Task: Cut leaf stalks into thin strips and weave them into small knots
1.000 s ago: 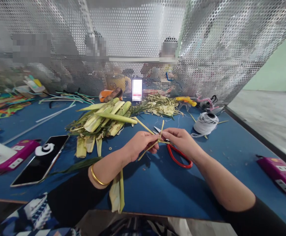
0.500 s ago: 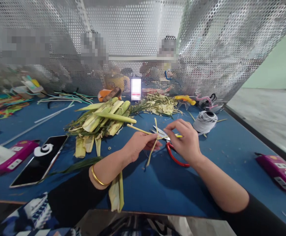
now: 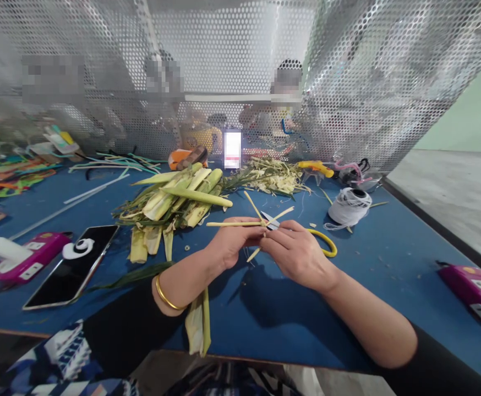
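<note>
My left hand (image 3: 236, 237) pinches a small bundle of crossed pale-yellow plant strips (image 3: 234, 224), whose ends stick out in several directions. My right hand (image 3: 296, 250) has its fingers closed on the same strips where they cross, touching the left fingertips. Behind the right hand, scissors lie on the table, with the silver blades (image 3: 270, 220) and a yellow-lined handle loop (image 3: 326, 242) showing; the hand hides the rest. Fine thread hangs below the left fingers. The exact crossing point is mostly covered by my fingertips.
Corn-husk-like leaves (image 3: 178, 203) are piled left of centre, with shredded strips (image 3: 271, 176) behind. A white thread spool (image 3: 349, 208) stands right. A phone (image 3: 73, 267) and purple power strips (image 3: 28, 256) lie at the sides. A perforated metal screen (image 3: 232, 66) bounds the back.
My right hand has moved left and down onto the strips, closing beside my left fingertips. The crossed strips have turned, and the red-and-yellow scissors are now partly hidden behind my right hand.
</note>
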The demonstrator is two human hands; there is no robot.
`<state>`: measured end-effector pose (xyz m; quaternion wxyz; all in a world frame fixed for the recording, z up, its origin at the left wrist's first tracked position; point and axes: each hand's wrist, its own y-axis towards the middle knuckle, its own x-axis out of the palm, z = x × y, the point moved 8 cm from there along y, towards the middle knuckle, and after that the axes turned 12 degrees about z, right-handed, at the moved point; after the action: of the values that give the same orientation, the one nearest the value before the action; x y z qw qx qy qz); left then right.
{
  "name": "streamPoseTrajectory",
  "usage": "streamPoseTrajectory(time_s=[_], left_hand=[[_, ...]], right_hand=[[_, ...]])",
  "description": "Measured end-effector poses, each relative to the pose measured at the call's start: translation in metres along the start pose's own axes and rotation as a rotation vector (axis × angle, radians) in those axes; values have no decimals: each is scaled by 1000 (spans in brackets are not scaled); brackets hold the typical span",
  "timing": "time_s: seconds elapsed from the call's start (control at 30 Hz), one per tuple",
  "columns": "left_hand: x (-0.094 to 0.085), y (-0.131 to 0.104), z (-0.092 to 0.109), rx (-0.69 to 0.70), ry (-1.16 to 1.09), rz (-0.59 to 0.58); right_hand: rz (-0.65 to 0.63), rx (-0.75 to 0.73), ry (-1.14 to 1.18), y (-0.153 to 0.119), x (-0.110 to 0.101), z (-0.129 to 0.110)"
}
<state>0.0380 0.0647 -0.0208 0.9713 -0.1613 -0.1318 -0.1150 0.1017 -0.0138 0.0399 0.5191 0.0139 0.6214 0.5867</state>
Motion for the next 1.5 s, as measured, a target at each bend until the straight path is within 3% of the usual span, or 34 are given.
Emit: streamPoseTrajectory(time_s=[0.27, 0.33, 0.47, 0.53, 0.7, 0.83, 1.0, 1.1, 1.2, 1.33, 1.43, 1.5], left_hand=[[-5, 0, 1, -33, -7, 59], [-6, 1, 6, -5, 22, 77], [-7, 1, 13, 31, 82, 80], [-6, 1, 13, 21, 92, 63], [-6, 2, 4, 76, 161, 96], [-1, 0, -1, 114, 160, 93], [7, -2, 6, 118, 195, -17], [-5, 4, 13, 107, 161, 65], [-18, 11, 12, 2, 20, 126], [-8, 9, 8, -100, 12, -50], [3, 3, 5, -75, 134, -172], [6, 1, 3, -25, 220, -182]], right_hand=[[24, 84, 133, 0, -3, 3], [46, 278, 268, -2, -1, 17], [117, 1023, 539, -35, 17, 62], [123, 1295, 730, -51, 33, 67], [204, 1543, 1120, -60, 56, 58], [354, 1604, 1153, -64, 56, 57], [498, 1654, 1100, -70, 46, 70], [539, 1585, 1020, -66, 31, 82], [531, 1469, 929, -58, 18, 89], [460, 1358, 842, -50, 13, 87], [399, 1304, 823, -46, 16, 81], [338, 1273, 821, -44, 21, 76]])
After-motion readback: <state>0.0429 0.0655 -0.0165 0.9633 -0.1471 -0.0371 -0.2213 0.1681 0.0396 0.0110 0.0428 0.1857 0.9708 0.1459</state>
